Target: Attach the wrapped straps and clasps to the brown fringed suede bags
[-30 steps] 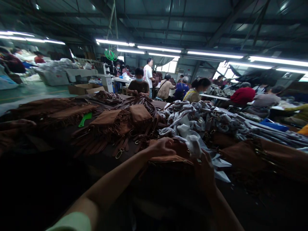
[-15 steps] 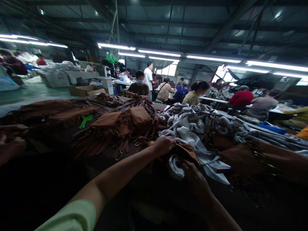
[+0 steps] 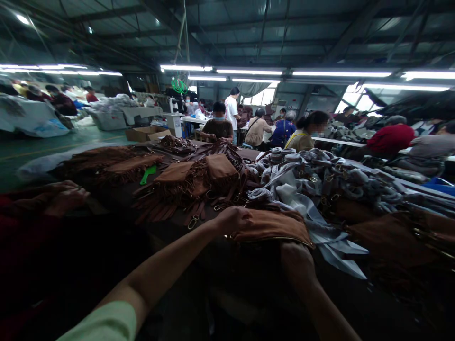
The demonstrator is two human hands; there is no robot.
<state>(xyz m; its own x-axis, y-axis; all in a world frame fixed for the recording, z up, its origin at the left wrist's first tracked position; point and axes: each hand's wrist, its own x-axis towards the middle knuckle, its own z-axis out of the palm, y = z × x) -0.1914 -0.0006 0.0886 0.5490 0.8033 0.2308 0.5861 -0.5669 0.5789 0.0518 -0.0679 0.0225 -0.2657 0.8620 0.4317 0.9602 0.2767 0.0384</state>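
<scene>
Brown bag (image 3: pixel 275 226): lay at the desk's (image 3: pixel 170 232) near side, zip seemingly open, handling apparently unfinished.
Left hand (image 3: pixel 231 221): gripped its left end.
Right hand (image 3: pixel 298 263): fingers hidden under the zipped edge; grip unclear.
Other bags (image 3: pixel 222 168): piled beyond, beside wrapped coils (image 3: pixel 302 163).
Room: people (image 3: pixel 258 130) worked under strip lights (image 3: pixel 341 74).

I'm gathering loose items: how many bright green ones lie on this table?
1: the green item, left of and beyond the zippered brown bag, between fringed brown pieces. Others may be hidden underneath.
</scene>
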